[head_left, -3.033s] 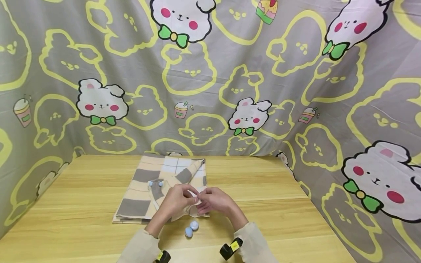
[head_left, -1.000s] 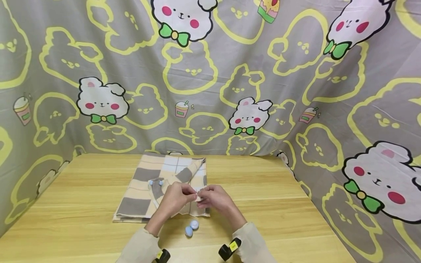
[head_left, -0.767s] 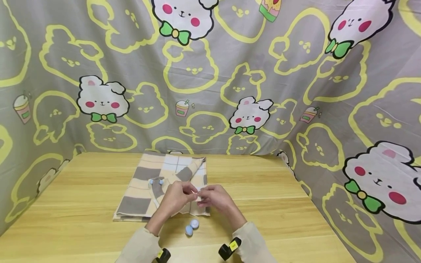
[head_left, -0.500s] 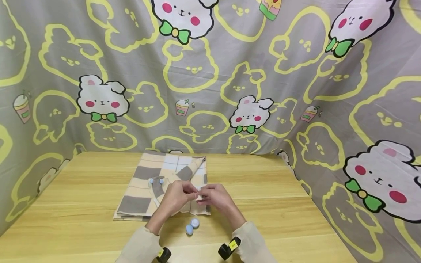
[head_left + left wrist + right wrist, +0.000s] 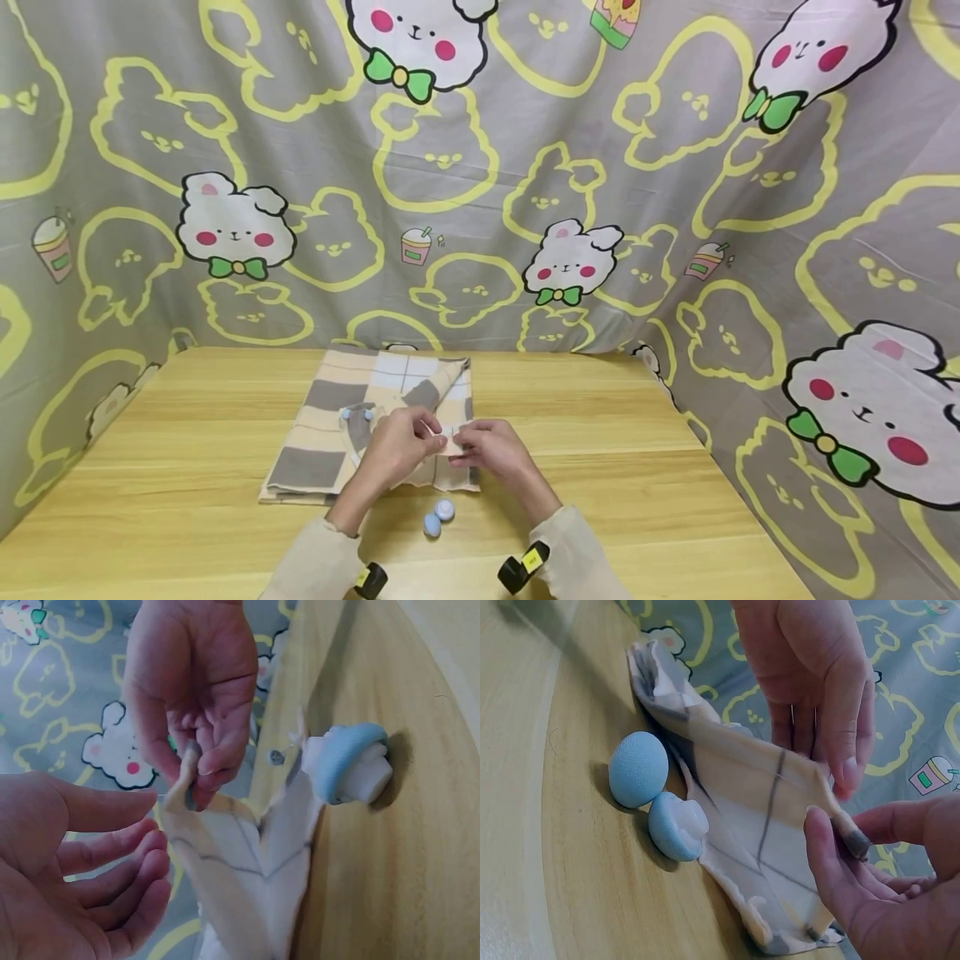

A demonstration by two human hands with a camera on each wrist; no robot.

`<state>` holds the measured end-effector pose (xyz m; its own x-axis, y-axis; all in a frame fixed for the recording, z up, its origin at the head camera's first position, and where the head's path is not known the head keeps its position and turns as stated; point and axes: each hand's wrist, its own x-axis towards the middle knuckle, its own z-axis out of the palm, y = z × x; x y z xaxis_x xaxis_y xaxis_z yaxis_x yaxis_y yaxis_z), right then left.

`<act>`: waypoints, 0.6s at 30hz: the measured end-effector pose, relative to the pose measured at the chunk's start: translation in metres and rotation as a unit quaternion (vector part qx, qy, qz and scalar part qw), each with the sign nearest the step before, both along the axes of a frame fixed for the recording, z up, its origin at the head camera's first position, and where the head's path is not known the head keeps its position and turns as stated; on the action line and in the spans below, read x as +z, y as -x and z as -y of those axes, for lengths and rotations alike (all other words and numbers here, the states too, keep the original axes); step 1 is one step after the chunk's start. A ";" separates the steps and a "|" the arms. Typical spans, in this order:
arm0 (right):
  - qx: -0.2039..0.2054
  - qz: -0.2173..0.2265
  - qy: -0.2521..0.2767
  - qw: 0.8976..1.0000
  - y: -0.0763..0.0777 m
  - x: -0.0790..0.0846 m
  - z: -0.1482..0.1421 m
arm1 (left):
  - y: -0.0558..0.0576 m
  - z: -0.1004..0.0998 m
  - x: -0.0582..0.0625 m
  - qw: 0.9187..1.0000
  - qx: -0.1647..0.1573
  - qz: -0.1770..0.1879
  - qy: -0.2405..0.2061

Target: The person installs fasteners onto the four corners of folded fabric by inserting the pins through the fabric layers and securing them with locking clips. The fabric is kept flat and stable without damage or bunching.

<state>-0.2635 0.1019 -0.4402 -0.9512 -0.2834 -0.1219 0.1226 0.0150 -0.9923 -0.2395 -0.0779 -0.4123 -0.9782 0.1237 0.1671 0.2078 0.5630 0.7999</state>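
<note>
A plaid cloth [image 5: 307,467] in beige, grey and white lies folded on the table, its near right edge lifted between both hands. My right hand [image 5: 491,450] pinches that edge between thumb and fingers, just beside a grey patch. Close to the same spot, my left hand [image 5: 401,446] holds a thin, pale, needle-like piece [image 5: 161,796] between thumb and finger, its end at the cloth. Two blue-and-white mushroom-shaped clips lie on the table before the hands: one clip [image 5: 639,769] shows its round blue cap, the other clip [image 5: 679,826] its white underside.
Two pale blue round pieces, a left one [image 5: 345,414] and a right one [image 5: 368,414], sit on a folded corner of the cloth. The wooden table [image 5: 600,500] runs back to a patterned curtain [image 5: 480,167]. Black cameras sit at both wrists.
Both hands stay at the lifted edge, slightly higher than three seconds ago. My left fingertips have just drawn a little left, away from the right ones, baring more cloth between.
</note>
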 end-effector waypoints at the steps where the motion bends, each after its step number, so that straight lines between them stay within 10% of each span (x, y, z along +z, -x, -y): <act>1: 0.000 0.001 -0.001 1.000 0.000 0.000 0.000 | -0.001 0.000 0.001 1.000 0.001 0.002 -0.002; 7: 0.002 -0.001 -0.009 1.000 0.000 0.000 -0.001 | -0.005 0.003 0.008 0.997 -0.072 0.013 0.025; 13: -0.007 -0.003 -0.018 1.000 0.001 0.000 -0.002 | -0.011 0.001 0.006 0.978 -0.190 0.028 0.078; 18: -0.011 -0.010 -0.040 0.999 0.001 -0.001 -0.003 | -0.017 -0.004 0.000 0.966 -0.220 0.060 0.121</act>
<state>-0.2641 0.1046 -0.4413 -0.9598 -0.2517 -0.1242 0.1042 0.0915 -0.9903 -0.2229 -0.0740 -0.4126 -0.8326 0.5531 -0.0299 0.3834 0.6145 0.6895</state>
